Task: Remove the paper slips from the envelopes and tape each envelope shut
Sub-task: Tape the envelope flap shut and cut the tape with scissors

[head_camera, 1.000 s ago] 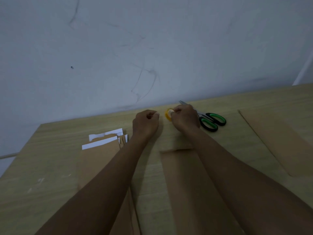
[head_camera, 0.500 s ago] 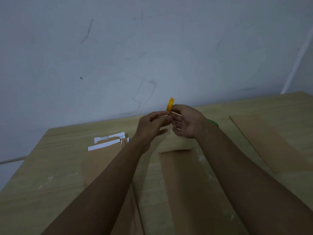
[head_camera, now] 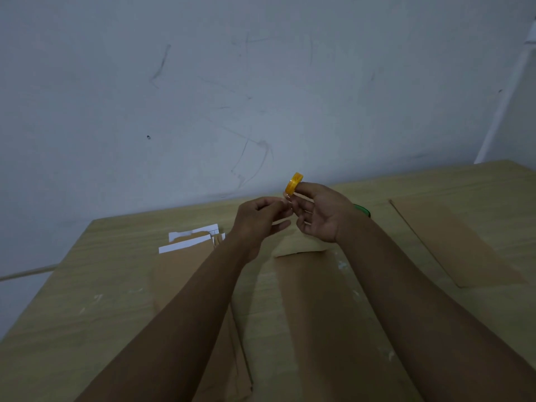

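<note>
1. The worktop (head_camera: 406, 181) carries three groups of brown envelopes; since the light is dim, an unsealed envelope could be mistaken for a finished one
2. The middle envelope (head_camera: 327, 320) lies at 6 o'clock between the forearms, its far flap raised rather than flat; if tape is laid before the flap is pressed down, a crooked or gaping seal is risked
3. The right envelope (head_camera: 452, 242) lies at 3 o'clock, well apart from the hands; whether it is sealed cannot be told
4. The left stack of envelopes (head_camera: 179, 274) lies at 8 o'clock with white paper slips (head_camera: 185, 245) showing at its far end; slips may be trapped inside if these are taped early
5. The right hand (head_camera: 322, 216) pinches the yellow tape roll (head_camera: 293, 183) with thumb and forefinger, other fingers loosely spread; the roll, held in the air, could be dropped under a hard pull
6. The left hand (head_camera: 258, 219) is curled, fingertips pinched at the roll's edge, apparently on the tape end; the strip could fold onto itself or tear short
7. Green scissor handles (head_camera: 362, 210) are only partly seen behind the right wrist, so a blind reach might be fumbled
</note>
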